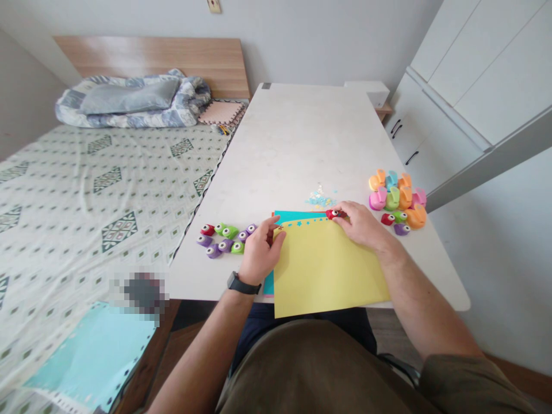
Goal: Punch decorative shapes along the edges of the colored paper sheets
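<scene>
A sheet of yellow paper (328,270) lies in front of me and hangs over the table's near edge. Small cut-out shapes run along its top edge. Blue paper (297,217) shows beneath it. My right hand (356,223) is closed around a small red craft punch (333,214) at the sheet's upper right edge. At the upper left corner, my left hand (261,250) has its thumb on the yellow paper and its index finger stretched apart from it; the other fingers are partly hidden. Several small punches (225,245) in purple, green and red stand just left of that hand.
Punched paper bits (321,198) are scattered beyond the sheet. Larger colourful punches (392,198) cluster at the table's right side, with smaller ones (401,229) in front. A bed (142,167) adjoins the left side, bearing a light-blue sheet (95,351) with punched edges. Cabinets (426,138) stand right.
</scene>
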The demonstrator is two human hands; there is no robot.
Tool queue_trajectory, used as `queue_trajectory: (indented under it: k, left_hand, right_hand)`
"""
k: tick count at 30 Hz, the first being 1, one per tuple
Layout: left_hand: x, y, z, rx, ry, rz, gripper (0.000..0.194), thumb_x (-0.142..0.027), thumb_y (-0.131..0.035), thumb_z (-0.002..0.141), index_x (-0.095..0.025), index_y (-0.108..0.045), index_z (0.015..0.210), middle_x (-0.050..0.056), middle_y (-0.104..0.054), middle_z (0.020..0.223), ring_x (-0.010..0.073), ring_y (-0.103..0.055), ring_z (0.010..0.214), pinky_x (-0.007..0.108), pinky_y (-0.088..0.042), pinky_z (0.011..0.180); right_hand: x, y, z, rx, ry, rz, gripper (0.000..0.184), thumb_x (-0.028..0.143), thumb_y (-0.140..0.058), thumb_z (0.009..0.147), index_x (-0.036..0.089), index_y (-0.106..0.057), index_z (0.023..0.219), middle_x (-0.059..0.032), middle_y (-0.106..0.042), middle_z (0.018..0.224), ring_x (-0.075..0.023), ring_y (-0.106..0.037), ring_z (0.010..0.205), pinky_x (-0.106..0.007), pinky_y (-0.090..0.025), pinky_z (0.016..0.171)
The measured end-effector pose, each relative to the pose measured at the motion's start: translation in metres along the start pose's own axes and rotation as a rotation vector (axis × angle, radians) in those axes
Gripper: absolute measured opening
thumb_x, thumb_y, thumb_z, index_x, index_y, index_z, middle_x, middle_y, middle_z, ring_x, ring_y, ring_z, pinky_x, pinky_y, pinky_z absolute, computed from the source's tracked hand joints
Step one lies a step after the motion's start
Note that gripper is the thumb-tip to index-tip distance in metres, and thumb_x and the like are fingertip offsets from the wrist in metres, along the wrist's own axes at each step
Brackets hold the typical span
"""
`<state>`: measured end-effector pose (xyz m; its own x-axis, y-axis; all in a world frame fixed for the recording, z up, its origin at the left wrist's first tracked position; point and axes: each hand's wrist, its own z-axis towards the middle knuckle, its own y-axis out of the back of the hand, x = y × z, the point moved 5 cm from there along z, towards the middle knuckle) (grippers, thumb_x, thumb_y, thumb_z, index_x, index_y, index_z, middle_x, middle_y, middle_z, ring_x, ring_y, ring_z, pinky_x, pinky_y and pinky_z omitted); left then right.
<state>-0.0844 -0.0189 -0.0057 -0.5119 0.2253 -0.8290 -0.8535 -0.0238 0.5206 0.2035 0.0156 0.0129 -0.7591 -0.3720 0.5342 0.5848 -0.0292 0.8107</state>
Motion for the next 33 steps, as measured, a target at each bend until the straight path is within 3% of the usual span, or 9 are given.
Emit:
queue_trajectory:
  k: [16, 23, 33]
  left_hand:
    - [-0.001, 0.0, 0.0, -0.01, 0.022, -0.013, 0.046, -0.035, -0.064, 0.094, -0.019, -0.058, 0.137, 0.008, -0.073, 0.105, 0.0132, -0.061, 0.067, 0.028, -0.052, 0.064]
    - [-0.004, 0.002, 0.0, -0.002, 0.051, -0.026, 0.051, -0.039, -0.065, 0.093, -0.019, -0.057, 0.139, 0.004, -0.071, 0.092, 0.0153, -0.064, 0.071, 0.028, -0.052, 0.064]
    - [-0.011, 0.004, -0.001, -0.013, 0.013, 0.106, 0.049, -0.035, -0.062, 0.095, -0.019, -0.055, 0.14, -0.002, -0.064, 0.076, 0.0128, -0.058, 0.062, 0.026, -0.047, 0.062]
  right_hand:
    - [-0.005, -0.002, -0.001, -0.019, -0.026, 0.011, 0.018, 0.02, -0.069, 0.088, 0.024, -0.067, 0.106, -0.0062, -0.075, 0.106, -0.0252, -0.069, 0.096, -0.039, -0.053, 0.086]
    - [-0.001, -0.001, -0.002, -0.02, -0.015, 0.012, 0.016, 0.019, -0.067, 0.089, 0.024, -0.067, 0.104, -0.0064, -0.075, 0.102, -0.0256, -0.069, 0.096, -0.039, -0.053, 0.086]
    - [0.0, -0.005, -0.001, -0.037, 0.002, -0.056, 0.015, 0.021, -0.066, 0.089, 0.024, -0.067, 0.104, -0.0074, -0.075, 0.103, -0.0271, -0.069, 0.097, -0.04, -0.052, 0.085]
